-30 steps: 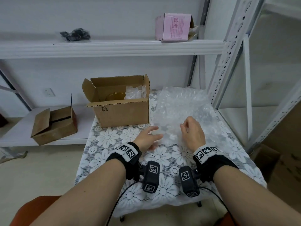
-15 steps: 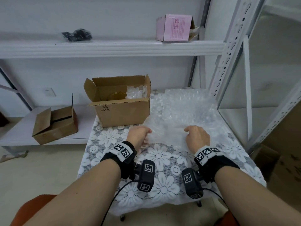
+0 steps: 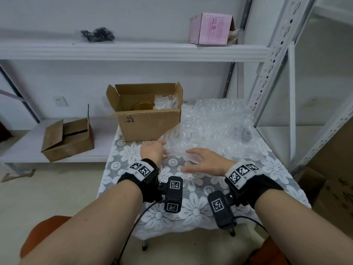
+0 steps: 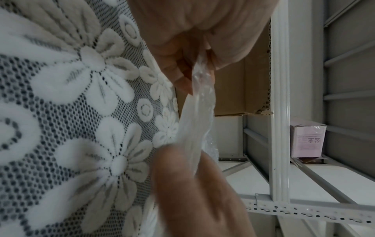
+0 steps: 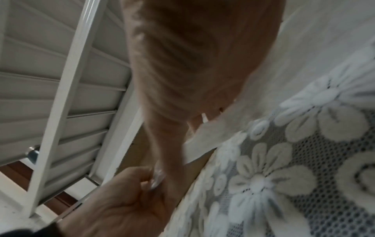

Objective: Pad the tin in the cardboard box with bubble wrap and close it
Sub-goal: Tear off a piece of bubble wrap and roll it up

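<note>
An open cardboard box (image 3: 145,123) stands at the table's back left. Inside it a gold tin (image 3: 142,106) shows beside a wad of bubble wrap (image 3: 166,101). A large clear bubble wrap sheet (image 3: 210,127) lies over the right half of the table, its left edge against the box. My left hand (image 3: 154,150) pinches the sheet's near left corner just in front of the box; the left wrist view shows the film (image 4: 196,121) between thumb and fingers (image 4: 178,75). My right hand (image 3: 202,161) is stretched out flat over the near edge, fingers pointing left and blurred.
A lace flowered cloth (image 3: 191,207) covers the small table. A second cardboard box (image 3: 66,140) sits on the low shelf at left. A pink box (image 3: 210,28) and a black bundle (image 3: 97,33) are on the upper shelf. A metal rack post (image 3: 267,64) rises at right.
My left hand has taken hold of the sheet's corner and drawn it left toward the box. My right hand uncurled and slid left along the near edge.
</note>
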Demonstrator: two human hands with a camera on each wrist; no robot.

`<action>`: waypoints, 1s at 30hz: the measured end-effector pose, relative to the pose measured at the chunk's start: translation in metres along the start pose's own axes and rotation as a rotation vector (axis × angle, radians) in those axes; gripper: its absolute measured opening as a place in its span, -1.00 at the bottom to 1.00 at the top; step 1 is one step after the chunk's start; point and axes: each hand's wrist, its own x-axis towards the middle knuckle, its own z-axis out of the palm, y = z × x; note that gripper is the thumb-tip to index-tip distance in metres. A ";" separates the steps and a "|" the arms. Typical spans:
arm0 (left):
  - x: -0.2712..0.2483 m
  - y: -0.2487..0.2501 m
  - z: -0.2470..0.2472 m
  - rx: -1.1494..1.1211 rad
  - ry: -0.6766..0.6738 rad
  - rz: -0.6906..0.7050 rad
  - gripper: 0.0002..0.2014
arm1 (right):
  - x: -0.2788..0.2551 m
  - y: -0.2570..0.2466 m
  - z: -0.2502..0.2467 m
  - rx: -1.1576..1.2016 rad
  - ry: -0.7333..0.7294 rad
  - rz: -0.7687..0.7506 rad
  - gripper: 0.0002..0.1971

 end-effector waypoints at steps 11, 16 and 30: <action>-0.013 0.005 -0.022 0.170 -0.504 0.079 -0.47 | 0.001 0.016 -0.008 0.436 0.138 0.148 -0.71; -0.002 -0.009 -0.022 0.503 -0.439 0.115 -0.51 | 0.004 0.023 0.003 0.347 0.132 0.125 -0.39; 0.006 -0.018 -0.021 0.860 -0.161 0.331 -0.83 | 0.006 0.033 0.008 0.005 0.176 0.170 -0.34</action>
